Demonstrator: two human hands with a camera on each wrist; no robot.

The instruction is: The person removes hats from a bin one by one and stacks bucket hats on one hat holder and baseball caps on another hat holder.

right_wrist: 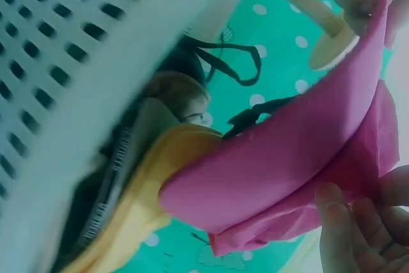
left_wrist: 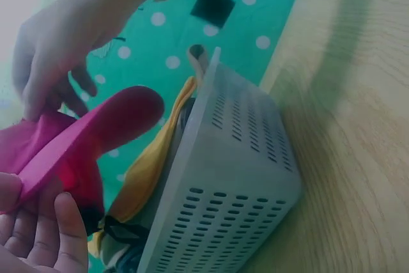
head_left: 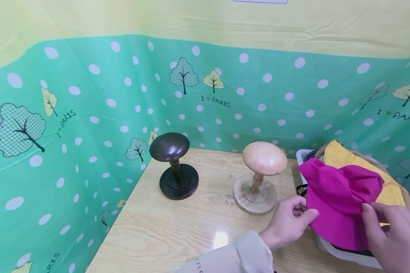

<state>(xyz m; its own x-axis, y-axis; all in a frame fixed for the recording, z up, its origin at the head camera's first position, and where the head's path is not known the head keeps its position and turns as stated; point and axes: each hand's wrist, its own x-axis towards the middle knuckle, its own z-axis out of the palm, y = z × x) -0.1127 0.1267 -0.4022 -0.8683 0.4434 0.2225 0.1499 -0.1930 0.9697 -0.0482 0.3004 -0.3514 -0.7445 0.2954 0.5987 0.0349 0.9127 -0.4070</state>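
A magenta baseball cap (head_left: 341,197) is held between both hands above a white basket, its brim toward the person. The left hand (head_left: 290,220) pinches the brim's left edge, thumb on top. On the other side, the right hand (head_left: 394,231) pinches the cap where crown meets brim. The left wrist view shows the left fingers (left_wrist: 48,228) spread under the brim. In the right wrist view the brim's underside (right_wrist: 281,151) faces the camera. Below the cap, a yellow hat (head_left: 355,159) and other headwear lie in the basket (left_wrist: 223,171).
Two mushroom-shaped hat stands rest on the wooden table (head_left: 150,231): a dark brown one (head_left: 169,148) at the left and a pale wood one (head_left: 264,157) close to the basket. A green dotted cloth (head_left: 239,76) lines the back and sides. Black straps (right_wrist: 236,62) hang over the basket's edge.
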